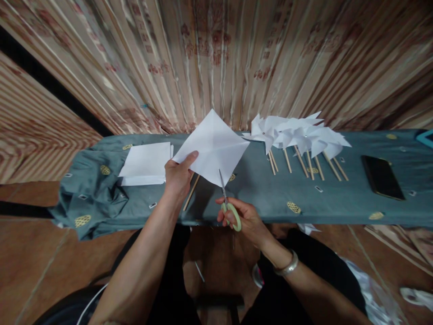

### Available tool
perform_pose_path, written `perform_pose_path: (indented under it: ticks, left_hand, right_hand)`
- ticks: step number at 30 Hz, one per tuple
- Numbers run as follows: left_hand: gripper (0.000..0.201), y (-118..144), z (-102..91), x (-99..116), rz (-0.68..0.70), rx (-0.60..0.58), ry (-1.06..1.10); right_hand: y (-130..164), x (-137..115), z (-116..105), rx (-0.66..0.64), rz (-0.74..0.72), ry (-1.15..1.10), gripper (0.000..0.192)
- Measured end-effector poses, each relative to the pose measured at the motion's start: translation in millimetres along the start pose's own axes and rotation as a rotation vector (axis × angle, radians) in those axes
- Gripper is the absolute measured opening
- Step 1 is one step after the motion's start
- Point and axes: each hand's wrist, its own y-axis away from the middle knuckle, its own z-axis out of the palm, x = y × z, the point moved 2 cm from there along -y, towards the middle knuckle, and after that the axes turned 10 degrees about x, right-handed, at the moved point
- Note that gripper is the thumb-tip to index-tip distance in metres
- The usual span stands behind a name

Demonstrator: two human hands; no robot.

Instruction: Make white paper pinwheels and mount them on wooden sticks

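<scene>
Right hand [248, 219] gripped scissors [228, 205], blades at paper's [213, 146] 6 o'clock corner; left hand [177, 177] pinched its 9 o'clock edge.

Between the stack of paper [146, 163] and the row of pinwheels [297, 135] the counter [257, 194] lies mostly bare, though the held sheet [213, 146] and a loose wooden stick [191, 192] sit in that gap. Open cloth runs between pinwheels and phone [382, 177] (the curtain [216, 58] closes off the far edge). The counter's left end is rumpled cloth.
</scene>
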Motion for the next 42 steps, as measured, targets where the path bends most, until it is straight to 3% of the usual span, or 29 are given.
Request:
perform_pose_path:
  ticks: [42]
  left_hand:
    - [0.037, 6.4, 1.1, -6.6, -0.039, -0.022, -0.067]
  right_hand:
    - [2.4, -1.7, 5.4, 0.061, -0.011, -0.012, 0.045]
